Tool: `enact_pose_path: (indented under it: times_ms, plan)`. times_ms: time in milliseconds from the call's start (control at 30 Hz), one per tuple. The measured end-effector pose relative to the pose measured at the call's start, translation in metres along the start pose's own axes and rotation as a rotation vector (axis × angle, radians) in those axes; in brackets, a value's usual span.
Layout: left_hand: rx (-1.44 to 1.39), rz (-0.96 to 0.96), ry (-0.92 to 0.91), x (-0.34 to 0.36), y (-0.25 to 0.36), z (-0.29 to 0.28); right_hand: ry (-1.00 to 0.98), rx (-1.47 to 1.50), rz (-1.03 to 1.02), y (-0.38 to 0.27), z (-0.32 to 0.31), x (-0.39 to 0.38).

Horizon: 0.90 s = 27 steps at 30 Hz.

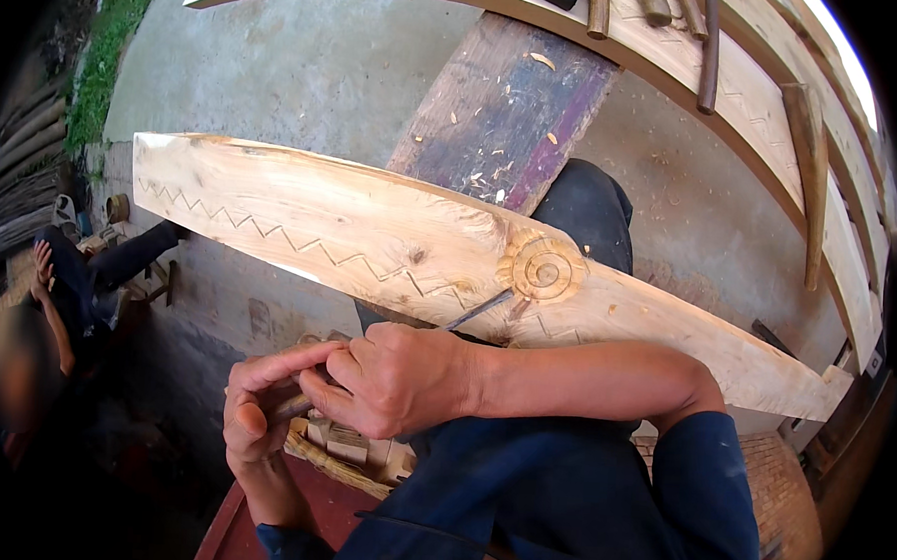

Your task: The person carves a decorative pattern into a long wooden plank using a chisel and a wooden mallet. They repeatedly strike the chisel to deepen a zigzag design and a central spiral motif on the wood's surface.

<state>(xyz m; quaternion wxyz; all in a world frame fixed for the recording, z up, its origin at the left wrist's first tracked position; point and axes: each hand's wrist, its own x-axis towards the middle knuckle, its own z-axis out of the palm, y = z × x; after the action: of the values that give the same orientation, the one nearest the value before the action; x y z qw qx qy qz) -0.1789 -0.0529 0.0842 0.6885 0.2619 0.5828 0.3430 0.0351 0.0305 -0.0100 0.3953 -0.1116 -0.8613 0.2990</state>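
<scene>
Pale timber: the long board (301, 214) lies just beyond my hands, blunt end ahead-left, narrower end running out past my right forearm (604, 382). Judged by length and thickness: heavy, stiff; best carried from beneath, one hand toward each end. A cut zigzag (270, 230) leads along its face toward the round spiral carving (544, 269); those fine ridges look most fragile, liable to chip.

Left hand (253, 402): fingers curled about the wooden handle of the chisel (479, 311). Right hand (399, 378): closed round the same tool farther forward, hiding its middle. Tip at the carving's near-left edge. Tool probably light and rigid; handle may turn in a damp palm. Hold by wood and shank, fingers behind the edge.

Surroundings, same direction. Well left of my hands: another person (78, 279). Just below them: woven basket (340, 467) with wood pieces. Ahead: paint-stained counter (477, 91) bearing shavings (543, 60); whether it supports the board, cannot tell. Ahead-right: dark-clad knee (602, 202), beside the board's far edge, obstructing a grip there. Farther ahead-right: curved beam (751, 108) carrying wooden-handled tools (710, 61), then a tapered wooden stick (809, 176). My right forearm crosses the board's near edge, blocking access from this side.
</scene>
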Motion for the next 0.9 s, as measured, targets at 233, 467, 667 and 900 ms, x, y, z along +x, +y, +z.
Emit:
enact_pose_path:
  times_ms: [233,467,667,900]
  plan:
    - [-0.042,0.019,0.039,-0.013,-0.014,-0.003,-0.056,0.029,-0.009,-0.005,0.005,-0.001]
    - [-0.047,0.014,0.074,-0.014,-0.016,-0.001,-0.083,0.103,0.004,-0.001,0.005,-0.001]
    - [-0.046,0.021,0.083,-0.012,-0.019,-0.001,-0.091,0.107,0.015,0.000,0.007,-0.001]
    - [-0.077,-0.011,0.116,-0.011,-0.014,0.011,-0.133,0.117,0.035,0.000,0.006,-0.004]
